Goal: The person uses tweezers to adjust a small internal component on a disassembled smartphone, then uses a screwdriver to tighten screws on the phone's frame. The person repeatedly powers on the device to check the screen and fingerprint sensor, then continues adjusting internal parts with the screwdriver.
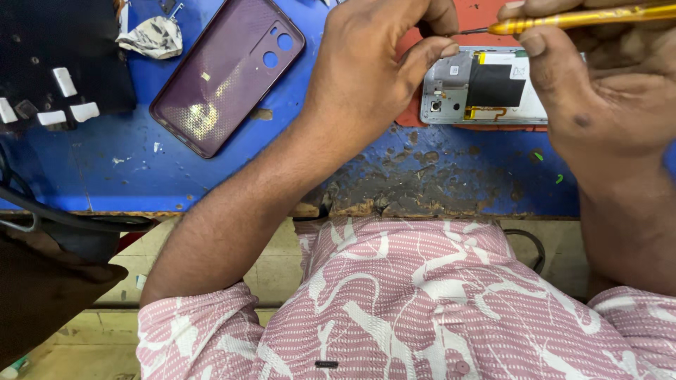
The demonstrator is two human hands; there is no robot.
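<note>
An opened phone (pixel 486 88) with its back removed lies on a red mat (pixel 486 15) at the top right; its silver frame, a black patch and a yellow flex strip show. My left hand (pixel 373 63) rests on the phone's left end, thumb and forefinger pinched at its edge. Over the phone's top edge, my right hand (pixel 605 84) grips a yellow-handled screwdriver (pixel 584 17), held almost level with its thin dark tip pointing left toward my left fingers. The purple back cover (pixel 225 70) lies inside-up on the blue bench to the left.
The blue bench top (pixel 232 169) is worn and chipped along its near edge. A crumpled tissue (pixel 151 36) lies near the cover. A black tray (pixel 56 63) with small white parts sits at the far left. Dark cables (pixel 49 211) hang over the left edge.
</note>
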